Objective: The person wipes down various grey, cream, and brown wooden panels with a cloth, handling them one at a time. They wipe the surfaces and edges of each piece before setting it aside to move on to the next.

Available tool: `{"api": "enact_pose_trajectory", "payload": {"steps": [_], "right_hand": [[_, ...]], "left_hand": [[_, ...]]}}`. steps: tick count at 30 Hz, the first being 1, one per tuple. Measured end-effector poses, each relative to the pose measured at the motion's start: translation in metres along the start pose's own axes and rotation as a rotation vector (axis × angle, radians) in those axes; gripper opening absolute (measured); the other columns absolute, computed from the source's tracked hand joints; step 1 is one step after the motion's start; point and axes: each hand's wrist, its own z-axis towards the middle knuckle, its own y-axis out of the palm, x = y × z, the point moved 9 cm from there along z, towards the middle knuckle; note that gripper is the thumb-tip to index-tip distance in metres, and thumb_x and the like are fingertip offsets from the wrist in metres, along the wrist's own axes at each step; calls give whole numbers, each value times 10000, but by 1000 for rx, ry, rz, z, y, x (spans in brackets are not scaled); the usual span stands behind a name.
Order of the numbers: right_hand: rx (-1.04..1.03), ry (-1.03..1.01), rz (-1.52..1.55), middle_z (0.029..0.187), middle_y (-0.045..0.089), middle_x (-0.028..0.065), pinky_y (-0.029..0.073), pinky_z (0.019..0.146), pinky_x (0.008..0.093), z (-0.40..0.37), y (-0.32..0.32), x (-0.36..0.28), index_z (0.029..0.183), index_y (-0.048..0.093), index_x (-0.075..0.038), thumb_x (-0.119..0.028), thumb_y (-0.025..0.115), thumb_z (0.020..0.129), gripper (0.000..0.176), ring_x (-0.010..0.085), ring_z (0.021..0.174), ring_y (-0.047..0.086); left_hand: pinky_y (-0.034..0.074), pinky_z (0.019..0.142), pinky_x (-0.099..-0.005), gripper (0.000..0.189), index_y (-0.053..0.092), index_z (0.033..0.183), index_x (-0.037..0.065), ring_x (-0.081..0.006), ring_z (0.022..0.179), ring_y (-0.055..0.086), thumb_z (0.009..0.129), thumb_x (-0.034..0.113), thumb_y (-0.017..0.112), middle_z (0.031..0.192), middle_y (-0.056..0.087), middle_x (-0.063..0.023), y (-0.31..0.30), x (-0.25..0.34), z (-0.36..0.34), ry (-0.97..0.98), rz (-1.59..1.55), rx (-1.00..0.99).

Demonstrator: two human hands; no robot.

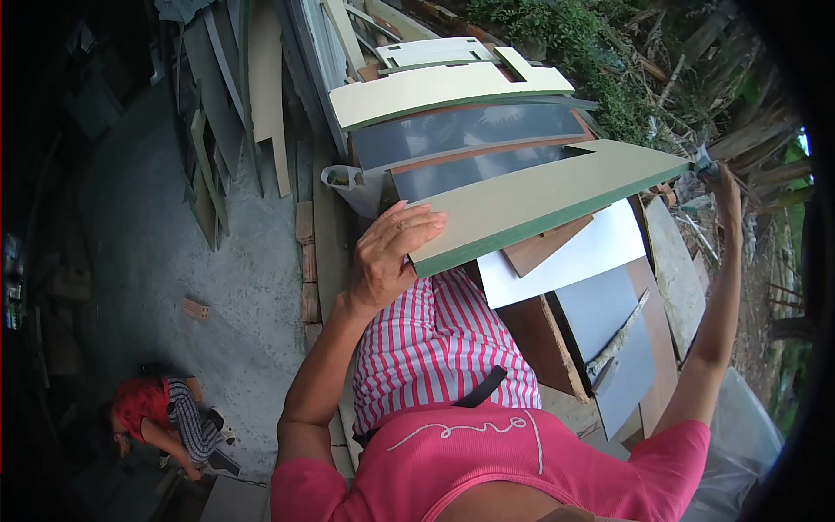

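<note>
A long cream-faced board (pixel 557 187) with a green edge lies across in front of my legs. My left hand (pixel 396 252) is closed on its near left end, fingers over the top face, thumb side hidden underneath. My right arm is stretched out to the board's far right end. There my right hand (pixel 724 181) is closed around a small pale-grey, cloth-like thing (pixel 703 163) right at the board's tip; I cannot tell exactly what it is. Beneath the board are a white sheet (pixel 583 257) and a brown wooden piece (pixel 544 248).
Beyond the board are dark glossy panels (pixel 470 132) and another cream board (pixel 452 90). Tall panels (pixel 265 87) lean at the upper left. A person (pixel 165 418) in red bends down at the lower left. A brick (pixel 196 309) lies on the concrete floor (pixel 130 226). Plants (pixel 557 43) grow at upper right.
</note>
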Motion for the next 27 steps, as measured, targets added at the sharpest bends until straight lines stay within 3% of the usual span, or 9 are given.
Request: {"api": "enact_pose_trajectory", "payload": {"steps": [4,6,8,14,18,21,24,26,27], "right_hand": [[50,13,77,856,639,67,443,674,278,28,-29,0,1191,527,-77,-197,599,839,379,148,736,580],[66,72,120,878,641,48,442,657,267,41,-36,-21,1222,515,-95,-240,598,845,412,105,716,559],[51,76,100,914,643,40,438,646,248,63,-27,-34,1224,524,-108,-286,596,851,420,90,717,553],[534,127,595,973,637,55,527,659,229,83,-18,-93,1222,551,-107,-379,578,869,446,109,787,616],[342,48,1000,948,616,53,528,645,237,35,62,-204,1201,544,-48,-263,570,892,377,102,811,588],[54,110,944,1037,605,106,455,741,256,-34,133,-288,1257,494,-37,-253,592,877,448,150,879,589],[169,-65,882,1153,549,143,448,809,302,-87,139,-348,1253,495,-78,-232,551,902,387,189,982,553],[137,351,1193,1143,552,115,452,808,311,-108,164,-329,1239,495,-52,-247,520,922,373,190,933,562],[150,359,1197,1143,552,115,452,808,311,-110,177,-322,1239,495,-52,-247,520,922,373,190,933,562]], "left_hand": [[481,895,-408,349,519,1081,38,-256,1042,593,802,185,667,1080,616,-152,2,19,-17,-55,-308,51],[487,892,-379,340,524,1075,44,-278,1003,611,792,169,665,1049,624,-153,3,9,-24,-247,-548,178],[494,868,-350,347,508,1084,29,-282,998,609,815,195,651,1051,618,-170,5,4,-26,-254,-537,189],[463,728,-280,395,541,1006,-2,-149,830,579,896,378,552,877,604,-89,-8,-58,-41,-610,-354,464],[430,665,-273,475,547,962,-22,-121,755,534,913,448,491,803,561,-60,-12,-88,-14,-576,-345,612],[441,654,-265,505,543,947,-33,-120,732,545,920,465,463,787,565,-64,-15,-103,7,-605,-389,661],[474,665,-251,501,538,966,-33,-132,771,584,922,460,460,825,586,-83,-9,-119,8,-700,-509,644],[510,700,-254,496,529,996,-32,-151,833,615,920,454,462,887,606,-115,-7,-118,8,-722,-542,636],[519,711,-265,494,526,1005,-31,-162,849,621,921,451,460,913,608,-125,-5,-122,1,-775,-563,656]]}}
